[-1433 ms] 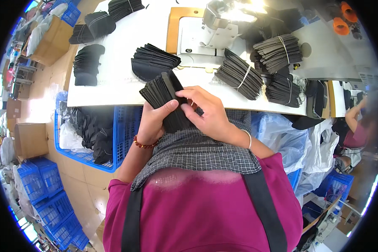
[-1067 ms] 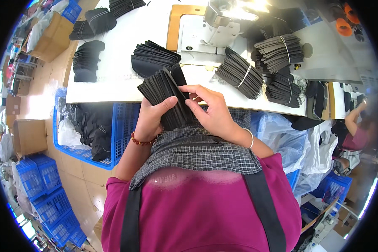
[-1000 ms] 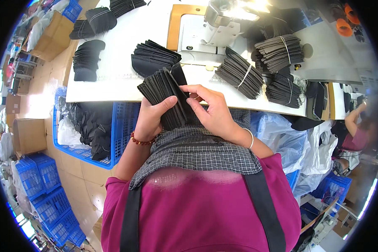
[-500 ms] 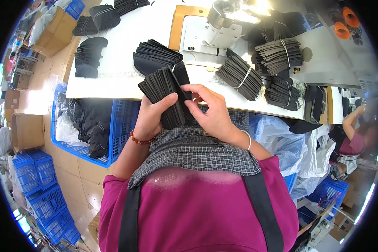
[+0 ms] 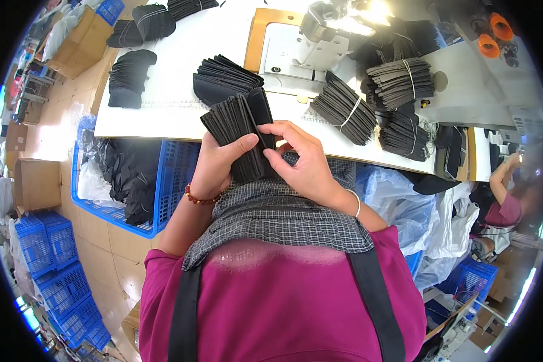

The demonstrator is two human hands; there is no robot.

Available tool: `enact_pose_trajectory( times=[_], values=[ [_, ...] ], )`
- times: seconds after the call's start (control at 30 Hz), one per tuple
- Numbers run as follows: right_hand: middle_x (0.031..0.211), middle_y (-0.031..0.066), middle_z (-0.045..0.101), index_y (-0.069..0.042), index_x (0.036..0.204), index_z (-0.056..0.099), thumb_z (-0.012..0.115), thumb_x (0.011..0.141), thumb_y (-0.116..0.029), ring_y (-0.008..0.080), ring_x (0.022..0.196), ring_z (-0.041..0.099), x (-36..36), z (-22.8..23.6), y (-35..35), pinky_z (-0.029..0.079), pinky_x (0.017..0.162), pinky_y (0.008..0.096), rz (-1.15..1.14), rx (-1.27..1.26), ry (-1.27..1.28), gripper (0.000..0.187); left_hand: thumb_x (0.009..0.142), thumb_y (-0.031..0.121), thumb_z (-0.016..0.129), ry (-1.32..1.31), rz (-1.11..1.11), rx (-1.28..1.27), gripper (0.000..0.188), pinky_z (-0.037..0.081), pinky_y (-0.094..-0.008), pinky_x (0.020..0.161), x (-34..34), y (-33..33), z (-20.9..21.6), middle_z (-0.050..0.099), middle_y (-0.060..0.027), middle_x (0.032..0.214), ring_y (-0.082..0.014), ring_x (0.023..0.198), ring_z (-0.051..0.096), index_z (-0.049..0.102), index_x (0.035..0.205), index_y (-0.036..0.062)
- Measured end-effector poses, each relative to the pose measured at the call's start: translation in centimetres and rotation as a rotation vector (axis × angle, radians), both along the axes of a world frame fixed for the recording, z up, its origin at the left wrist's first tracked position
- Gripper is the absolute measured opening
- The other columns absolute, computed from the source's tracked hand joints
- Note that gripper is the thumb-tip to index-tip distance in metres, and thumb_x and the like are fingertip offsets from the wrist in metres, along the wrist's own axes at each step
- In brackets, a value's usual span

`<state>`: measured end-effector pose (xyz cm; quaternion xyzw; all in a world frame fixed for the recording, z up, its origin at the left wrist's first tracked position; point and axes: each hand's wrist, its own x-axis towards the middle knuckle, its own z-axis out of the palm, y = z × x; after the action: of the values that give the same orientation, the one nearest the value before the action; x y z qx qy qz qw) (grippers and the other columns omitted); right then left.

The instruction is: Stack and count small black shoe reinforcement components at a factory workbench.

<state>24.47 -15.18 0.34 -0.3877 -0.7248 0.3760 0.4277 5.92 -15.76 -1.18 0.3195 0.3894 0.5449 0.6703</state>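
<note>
In front of me, at the table's near edge, my left hand [image 5: 221, 158] grips a thick stack of black fabric pieces [image 5: 229, 123], its thumb lying across the front. The fingers behind the stack are hidden. On the stack's right side, my right hand [image 5: 300, 155] pinches the outermost black piece [image 5: 260, 111] between thumb and forefinger; that piece leans apart from the others. Just beyond, another fanned pile of black pieces [image 5: 223, 78] rests on the white table [image 5: 169, 120].
A sewing machine [image 5: 320, 51] stands at the far middle. Tied black bundles [image 5: 345, 110] lie to the right, more piles [image 5: 130, 75] to the left. A blue crate [image 5: 157, 187] with dark pieces sits below the table's left edge. Clear plastic bags [image 5: 398, 205] hang at right; a person [image 5: 504, 208] works beyond.
Both hands and the stack stay almost in place. The outermost piece stands slightly further from the stack at its top. The whole view has shifted a little.
</note>
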Motion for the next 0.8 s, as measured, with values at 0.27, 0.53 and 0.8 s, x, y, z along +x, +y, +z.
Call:
enact_pose_trajectory(
  times=[0.27, 0.53, 0.8],
  values=[
    [0.110, 0.0114, 0.066, -0.004, 0.118, 0.063, 0.072, 0.083, 0.000, 0.0195, 0.077, 0.066, -0.2, -0.3, -0.2, 0.057, 0.066, 0.0302, -0.010, 0.075, 0.028, 0.036, 0.089, 0.001, 0.073, 0.002, -0.001, -0.011, 0.030, 0.059, -0.0298, 0.077, 0.1, 0.2, -0.2, 0.071, -0.0072, 0.106, -0.0143, 0.090, 0.069, 0.063, 0.117, -0.0020],
    [0.112, 0.0113, 0.064, -0.005, 0.112, 0.064, 0.074, 0.082, -0.001, 0.0213, 0.077, 0.066, 0.0, -0.4, 0.1, 0.056, 0.065, 0.0291, -0.029, -0.030, 0.094, 0.032, 0.090, 0.002, 0.073, -0.050, -0.025, -0.053, 0.028, 0.058, -0.0282, 0.077, 0.2, 0.3, 0.3, 0.071, -0.0073, 0.106, -0.0141, 0.091, 0.069, 0.064, 0.116, -0.0021],
    [0.115, 0.0112, 0.062, -0.005, 0.106, 0.066, 0.076, 0.080, -0.002, 0.0206, 0.072, 0.065, 0.1, -0.1, -0.1, 0.055, 0.063, 0.0296, -0.043, 0.068, -0.061, 0.027, 0.090, 0.003, 0.074, 0.011, -0.030, 0.015, 0.030, 0.058, -0.0284, 0.078, 0.4, 0.5, -0.1, 0.071, -0.0069, 0.107, -0.0133, 0.092, 0.068, 0.064, 0.117, -0.0022]
  ],
)
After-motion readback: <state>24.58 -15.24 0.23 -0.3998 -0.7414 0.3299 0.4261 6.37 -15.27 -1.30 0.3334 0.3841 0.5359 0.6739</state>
